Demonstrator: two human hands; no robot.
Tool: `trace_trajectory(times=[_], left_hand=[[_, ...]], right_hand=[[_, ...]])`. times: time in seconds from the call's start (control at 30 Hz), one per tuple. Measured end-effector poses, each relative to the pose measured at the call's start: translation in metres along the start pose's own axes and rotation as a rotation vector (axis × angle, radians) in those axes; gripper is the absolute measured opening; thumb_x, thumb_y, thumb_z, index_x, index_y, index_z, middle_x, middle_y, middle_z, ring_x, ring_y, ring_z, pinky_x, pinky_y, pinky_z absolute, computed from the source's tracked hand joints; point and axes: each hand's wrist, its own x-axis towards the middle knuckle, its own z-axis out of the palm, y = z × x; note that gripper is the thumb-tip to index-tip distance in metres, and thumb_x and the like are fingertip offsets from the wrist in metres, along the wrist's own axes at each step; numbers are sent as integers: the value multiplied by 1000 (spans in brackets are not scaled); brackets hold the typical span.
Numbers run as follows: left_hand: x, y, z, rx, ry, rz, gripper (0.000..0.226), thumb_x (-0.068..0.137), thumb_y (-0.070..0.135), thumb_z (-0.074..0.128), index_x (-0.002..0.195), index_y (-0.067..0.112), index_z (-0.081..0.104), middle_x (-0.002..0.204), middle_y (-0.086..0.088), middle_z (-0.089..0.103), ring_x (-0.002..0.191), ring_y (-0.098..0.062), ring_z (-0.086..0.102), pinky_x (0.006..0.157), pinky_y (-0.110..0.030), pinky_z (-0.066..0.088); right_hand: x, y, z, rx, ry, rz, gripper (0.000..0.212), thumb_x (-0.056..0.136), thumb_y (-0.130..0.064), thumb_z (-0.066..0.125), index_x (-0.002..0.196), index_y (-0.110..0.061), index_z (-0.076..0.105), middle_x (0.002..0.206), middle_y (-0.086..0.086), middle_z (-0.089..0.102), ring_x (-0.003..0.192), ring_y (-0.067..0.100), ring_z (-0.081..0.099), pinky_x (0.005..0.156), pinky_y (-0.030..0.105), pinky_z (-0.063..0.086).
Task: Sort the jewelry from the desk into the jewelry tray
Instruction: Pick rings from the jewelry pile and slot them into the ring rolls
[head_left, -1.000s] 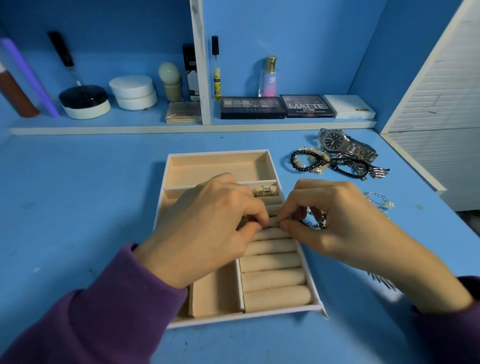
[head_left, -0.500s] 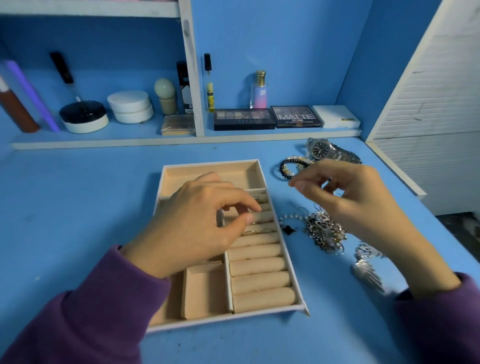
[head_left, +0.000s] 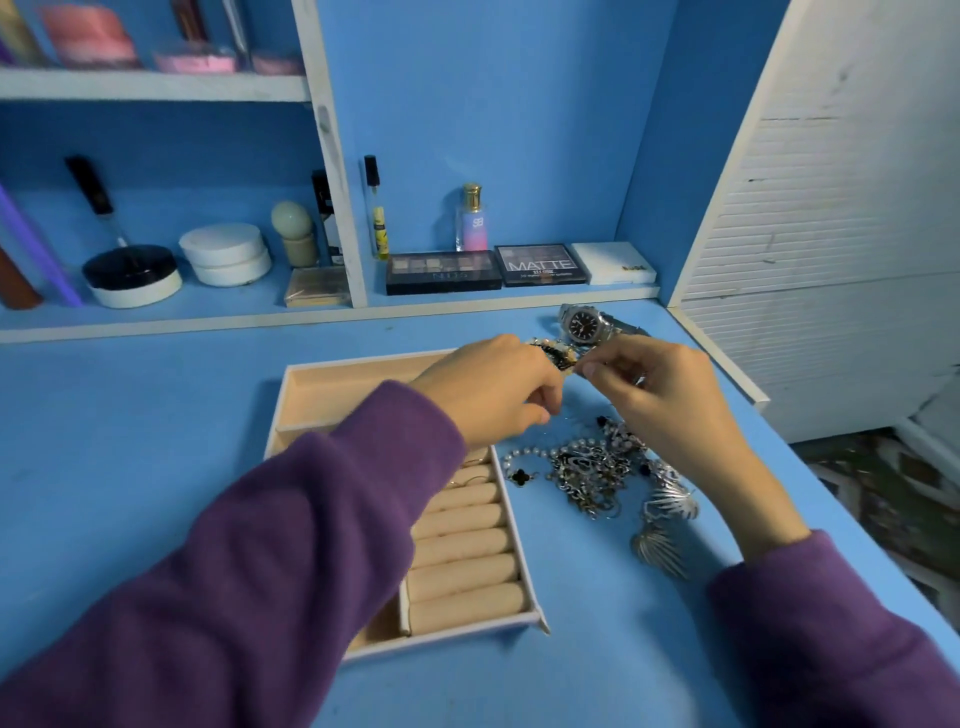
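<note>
The tray sits mid-desk, and its right rim is just beside the jewelry pile, a tangle of silver chain and pearls on the desk. Two silver leaf pieces lie at the pile's near side, and a watch lies behind it by the shelf. The desk's white right edge runs close past the pile. There is bare blue room left of the tray and in front of it.

Both hands hover over the tray's far right corner and the pile. The left hand has curled fingers, with the thumb tip against the forefinger. The right hand pinches thumb to forefinger. I cannot tell whether either holds something; any chain there is too fine to see.

The left sleeve hides the tray's left compartments, so only the ring rolls and the back compartment show. Bead bracelets peek out between the hands, mostly covered. The upper shelf items are blurred.
</note>
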Motion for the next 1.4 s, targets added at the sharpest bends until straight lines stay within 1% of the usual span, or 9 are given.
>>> trace_trajectory(times=[0.13, 0.3, 0.43, 0.57, 0.73, 0.93, 1.13, 1.23, 1.4], left_hand=[[16, 4, 5, 28, -66, 19, 11, 82, 18, 64, 89, 25, 69, 80, 10, 56, 92, -14, 59, 81, -37, 50], [21, 6, 6, 58, -134, 27, 6, 82, 18, 65, 84, 22, 68, 67, 17, 49, 78, -11, 56, 68, -28, 44], [19, 7, 7, 123, -150, 56, 14, 88, 14, 53, 90, 20, 66, 82, 7, 54, 86, -13, 53, 67, -29, 41], [16, 3, 14, 193, -200, 85, 20, 92, 15, 43, 92, 13, 63, 94, -1, 62, 98, -17, 41, 78, -38, 46], [12, -2, 15, 109, -88, 18, 11, 93, 6, 41, 89, 12, 49, 83, 2, 52, 86, -15, 37, 71, -32, 37], [1, -7, -3, -67, 53, -35, 7, 95, 14, 42, 90, 16, 47, 92, -1, 57, 89, -17, 47, 68, -22, 32], [-12, -8, -18, -123, 129, -53, 7, 94, 19, 45, 90, 18, 50, 88, 5, 54, 81, -12, 49, 64, -21, 31], [-17, -7, -23, -139, 152, -68, 8, 94, 20, 46, 93, 16, 53, 86, 6, 54, 79, -12, 50, 65, -22, 35], [-25, -3, -28, -153, 168, -61, 7, 94, 20, 46, 90, 18, 52, 77, 16, 49, 69, -1, 46, 58, -16, 36]], right_hand=[[2, 2, 2, -57, 15, 25, 10, 82, -13, 62, 81, -17, 71, 65, -1, 62, 61, 17, 52, 59, 28, 40], [2, 5, 4, -153, 9, 58, 8, 80, -17, 63, 83, -18, 70, 61, -7, 53, 62, 16, 50, 62, 33, 42], [3, 7, 5, -157, 11, 53, 9, 82, -16, 61, 81, -19, 69, 58, -10, 50, 56, 9, 45, 54, 29, 36], [4, 10, 6, -192, 13, 54, 9, 82, -16, 60, 82, -17, 69, 60, -8, 48, 59, 13, 45, 55, 29, 35], [3, 13, 12, -330, -46, -18, 11, 81, -26, 65, 89, -20, 68, 80, -4, 52, 87, 19, 48, 67, 29, 38], [3, 11, 13, -411, -142, -41, 23, 77, -41, 70, 91, -24, 69, 81, -7, 47, 88, 14, 39, 67, 27, 30], [8, 11, 13, -287, -252, 58, 13, 77, -37, 69, 74, -31, 59, 72, -16, 47, 91, 23, 49, 79, 38, 43], [8, 9, 12, -346, -295, 127, 12, 80, -41, 65, 75, -33, 58, 68, -18, 51, 95, 18, 46, 90, 42, 34], [7, 3, 12, -342, -285, 158, 11, 81, -40, 64, 79, -31, 59, 70, -17, 56, 97, 17, 47, 80, 36, 22]])
